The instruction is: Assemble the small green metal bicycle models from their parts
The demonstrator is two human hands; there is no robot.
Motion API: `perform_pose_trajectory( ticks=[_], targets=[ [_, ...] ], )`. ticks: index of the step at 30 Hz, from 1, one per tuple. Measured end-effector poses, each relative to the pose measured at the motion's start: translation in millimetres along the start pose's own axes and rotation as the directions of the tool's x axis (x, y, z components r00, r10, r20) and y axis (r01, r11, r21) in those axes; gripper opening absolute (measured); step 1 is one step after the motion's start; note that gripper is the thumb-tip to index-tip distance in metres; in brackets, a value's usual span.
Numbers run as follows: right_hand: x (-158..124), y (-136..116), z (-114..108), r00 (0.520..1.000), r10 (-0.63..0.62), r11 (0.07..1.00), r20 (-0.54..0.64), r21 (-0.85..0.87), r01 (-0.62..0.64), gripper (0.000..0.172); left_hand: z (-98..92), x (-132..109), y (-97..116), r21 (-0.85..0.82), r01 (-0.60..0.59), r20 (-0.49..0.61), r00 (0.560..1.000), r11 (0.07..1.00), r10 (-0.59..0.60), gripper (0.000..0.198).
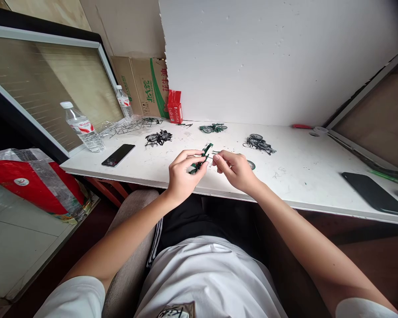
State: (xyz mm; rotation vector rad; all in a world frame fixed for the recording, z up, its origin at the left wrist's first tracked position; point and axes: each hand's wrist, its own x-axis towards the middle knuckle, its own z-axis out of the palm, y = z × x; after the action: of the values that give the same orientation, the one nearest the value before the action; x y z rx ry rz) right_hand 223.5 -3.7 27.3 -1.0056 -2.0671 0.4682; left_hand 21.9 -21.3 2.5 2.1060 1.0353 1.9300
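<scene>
My left hand is closed on a small dark green model part, held just above the table's front edge. Close beside it, my right hand pinches a thin dark piece that reaches toward the green part. Whether the two pieces touch, I cannot tell. A spoked model wheel lies on the table, partly hidden behind my right hand. Beyond my hands are a green model bicycle, a cluster of black model bicycle parts and a dark model bicycle.
On the white table lie a phone at left and a black phone-like slab at right. Water bottles, thin part frames, a red box and a carton stand toward the back left.
</scene>
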Motion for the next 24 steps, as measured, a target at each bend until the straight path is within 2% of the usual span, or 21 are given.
perform_pose_trajectory(
  ticks=[8,13,18,24],
  targets=[
    [0.3,0.4,1.8,1.000,0.005,0.999,0.002,0.038,-0.005,0.051,2.5,-3.0,-0.1,-0.031,0.016,0.024,1.000,0.999,-0.016,0.008],
    [-0.1,-0.6,2.5,1.000,0.005,0.997,-0.005,0.079,-0.004,0.041,0.6,-1.2,0.8,-0.042,0.024,0.008,1.000,0.999,-0.024,0.011],
    [-0.8,0.6,3.7,0.999,-0.041,0.998,0.023,0.046,0.039,0.038,0.2,-0.2,-1.5,-0.083,0.096,0.024,0.995,0.992,-0.094,0.009],
    [-1.3,3.3,4.9,0.997,-0.072,0.997,-0.035,0.037,0.073,0.035,0.9,0.9,-2.8,-0.137,0.183,0.044,0.983,0.974,-0.178,0.011]
  ],
)
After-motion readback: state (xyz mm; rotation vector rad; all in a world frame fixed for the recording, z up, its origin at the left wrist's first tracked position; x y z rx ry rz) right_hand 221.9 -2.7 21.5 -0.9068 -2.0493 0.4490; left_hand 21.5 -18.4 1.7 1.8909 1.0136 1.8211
